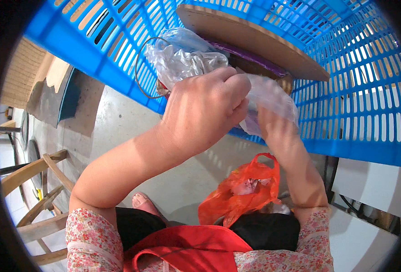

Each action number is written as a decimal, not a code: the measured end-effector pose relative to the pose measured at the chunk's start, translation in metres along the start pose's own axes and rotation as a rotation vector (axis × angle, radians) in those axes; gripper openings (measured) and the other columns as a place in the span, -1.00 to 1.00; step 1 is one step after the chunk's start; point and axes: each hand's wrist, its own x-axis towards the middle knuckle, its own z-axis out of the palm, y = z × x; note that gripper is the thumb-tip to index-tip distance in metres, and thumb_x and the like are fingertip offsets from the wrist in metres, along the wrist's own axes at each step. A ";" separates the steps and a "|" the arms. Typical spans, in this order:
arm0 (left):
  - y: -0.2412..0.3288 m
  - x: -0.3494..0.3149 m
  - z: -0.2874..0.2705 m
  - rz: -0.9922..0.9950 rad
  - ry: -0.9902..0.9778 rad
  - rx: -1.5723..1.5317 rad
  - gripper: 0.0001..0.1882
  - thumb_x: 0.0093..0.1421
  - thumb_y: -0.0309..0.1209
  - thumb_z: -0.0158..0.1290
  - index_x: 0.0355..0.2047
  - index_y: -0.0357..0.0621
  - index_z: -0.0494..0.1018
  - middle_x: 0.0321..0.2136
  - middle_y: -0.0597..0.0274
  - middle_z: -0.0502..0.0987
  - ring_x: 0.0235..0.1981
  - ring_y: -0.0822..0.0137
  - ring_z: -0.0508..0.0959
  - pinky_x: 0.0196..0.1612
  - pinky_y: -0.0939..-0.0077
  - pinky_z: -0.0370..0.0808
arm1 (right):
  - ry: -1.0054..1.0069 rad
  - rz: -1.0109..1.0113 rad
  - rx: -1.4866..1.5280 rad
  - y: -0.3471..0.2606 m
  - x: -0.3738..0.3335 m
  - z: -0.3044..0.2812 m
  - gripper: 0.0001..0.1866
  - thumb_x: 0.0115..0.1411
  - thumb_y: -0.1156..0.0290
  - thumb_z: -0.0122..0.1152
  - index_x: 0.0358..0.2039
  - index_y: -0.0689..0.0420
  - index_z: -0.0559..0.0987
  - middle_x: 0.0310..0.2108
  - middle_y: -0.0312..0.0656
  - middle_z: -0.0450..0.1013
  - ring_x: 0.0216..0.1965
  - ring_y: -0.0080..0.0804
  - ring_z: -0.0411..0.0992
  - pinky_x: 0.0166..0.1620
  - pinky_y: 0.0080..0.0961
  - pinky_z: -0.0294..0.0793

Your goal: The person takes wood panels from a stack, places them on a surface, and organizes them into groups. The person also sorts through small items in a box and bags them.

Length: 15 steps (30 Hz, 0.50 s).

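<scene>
My left hand (209, 102) is closed in a fist at the upper edge of a clear plastic bag (273, 93), gripping its rim. The bag covers my right hand (273, 120), which reaches inside it. Cloudy film and the left fist hide the right fingers. Behind the left hand, a crumpled clear and bluish plastic bag (187, 56) lies in a blue slatted plastic basket (354, 147). Something pale purple shows through the lower part of the bag around my right hand.
A brown board (255, 36) leans inside the basket with a purple edge below it. An orange plastic bag (241, 190) with contents stands on the floor by my lap. A wooden chair (46, 195) is at the left, and white panels (372, 186) at the right.
</scene>
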 end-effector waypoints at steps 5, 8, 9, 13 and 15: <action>0.005 0.006 0.007 0.043 0.057 0.015 -0.84 0.03 -0.54 0.21 -0.46 -0.18 0.40 -0.54 0.18 0.43 -0.56 0.13 0.52 -0.51 0.35 0.46 | -0.042 0.288 0.888 -0.008 0.021 0.062 -0.60 0.26 0.35 -0.05 0.08 0.17 0.44 0.05 -0.11 0.43 0.03 -0.28 0.46 0.05 -0.25 0.49; 0.002 0.009 0.009 0.040 0.058 0.055 -0.84 0.04 -0.55 0.21 -0.45 -0.19 0.40 -0.50 0.17 0.46 -0.54 0.19 0.55 -0.50 0.39 0.48 | 0.140 0.212 0.952 -0.001 0.028 0.057 -0.65 0.30 0.36 -0.10 0.06 0.16 0.45 -0.01 -0.13 0.46 -0.03 -0.28 0.48 0.00 -0.30 0.52; 0.001 0.009 0.011 0.021 0.049 0.051 -0.82 0.03 -0.54 0.22 -0.41 -0.18 0.41 -0.48 0.16 0.47 -0.53 0.19 0.56 -0.49 0.40 0.49 | 0.207 0.170 0.942 0.003 0.031 0.051 -0.66 0.32 0.36 -0.12 0.05 0.16 0.45 -0.03 -0.13 0.47 -0.04 -0.28 0.49 -0.01 -0.31 0.52; 0.007 0.002 0.023 -0.070 0.067 -0.048 -0.65 -0.01 -0.50 0.27 -0.20 -0.15 0.42 -0.38 0.13 0.49 -0.47 0.19 0.59 -0.44 0.41 0.54 | 0.052 0.421 1.671 0.020 0.046 0.013 -0.67 0.38 0.36 -0.22 0.03 0.15 0.44 -0.09 -0.15 0.48 -0.09 -0.29 0.50 -0.04 -0.32 0.54; 0.007 -0.004 0.034 -0.092 0.085 -0.084 -0.53 -0.04 -0.48 0.29 -0.10 -0.13 0.40 -0.33 0.11 0.50 -0.43 0.17 0.60 -0.40 0.39 0.56 | -0.148 0.681 2.133 0.020 0.046 0.005 -0.66 0.40 0.34 -0.26 0.04 0.14 0.43 -0.09 -0.15 0.47 -0.08 -0.30 0.49 -0.04 -0.31 0.55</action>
